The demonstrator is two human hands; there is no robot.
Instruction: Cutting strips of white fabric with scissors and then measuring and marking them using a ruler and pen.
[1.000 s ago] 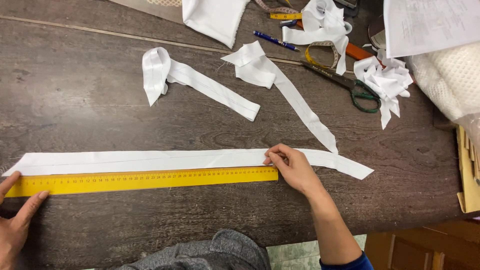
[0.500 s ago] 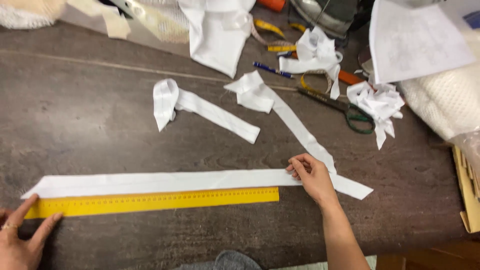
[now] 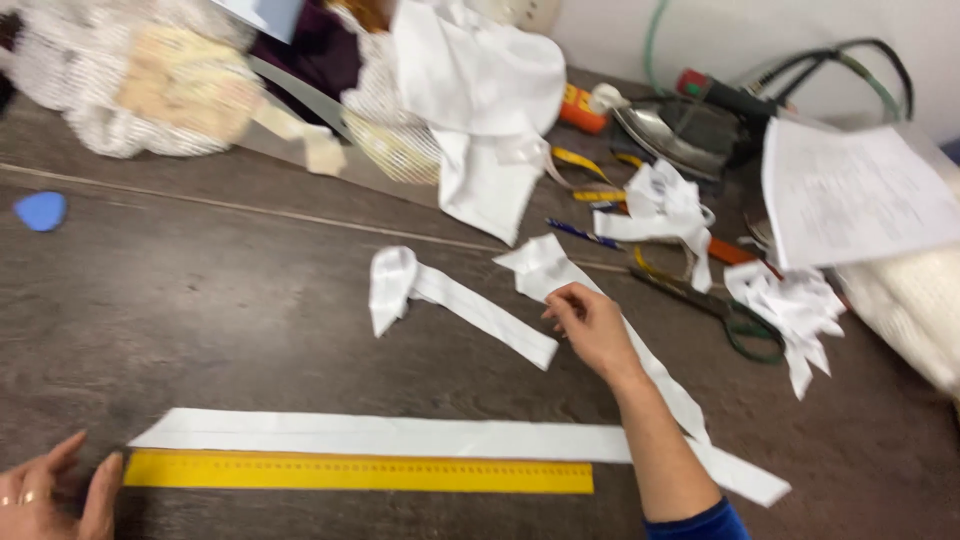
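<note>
Fingers of the left hand (image 3: 50, 495) lie loosely spread on the table (image 3: 200, 300), touching the yellow ruler's (image 3: 360, 473) left end. Just beyond lies a long white strip (image 3: 400, 437). Farther right, the right hand (image 3: 592, 325), fingers curled and holding nothing, hovers over another white strip (image 3: 640, 360).

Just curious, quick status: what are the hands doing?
Right hand open, over a white strip. Left hand open, by yellow ruler. Scissors lie beyond.

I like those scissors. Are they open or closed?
Closed, it seems: the scissors lie flat on the table, blades together; it's a bit blurry.
</note>
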